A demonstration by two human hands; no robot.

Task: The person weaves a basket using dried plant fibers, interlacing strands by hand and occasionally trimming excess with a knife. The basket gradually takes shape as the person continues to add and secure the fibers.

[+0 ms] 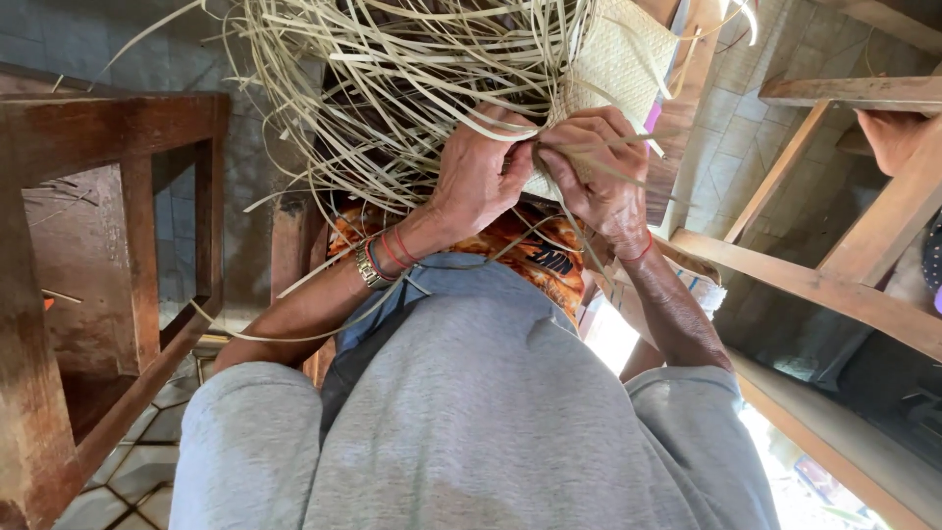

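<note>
A pale woven mat piece (618,64) with many loose straw-coloured strips (392,88) fanning out to the left hangs in front of me. My left hand (481,177) pinches strips at the edge of the weave; it wears a metal watch and red bands on the wrist. My right hand (599,177) grips the woven edge and a strip right beside the left hand. The two hands touch at the fingertips. A grey shirt (481,412) fills the lower view.
A dark wooden chair or table frame (128,177) stands at the left. Slanted wooden beams (814,285) cross the right side. Orange patterned cloth (540,250) lies under the hands. Another person's hand (888,132) rests on a beam at upper right. Tiled floor (137,481) below.
</note>
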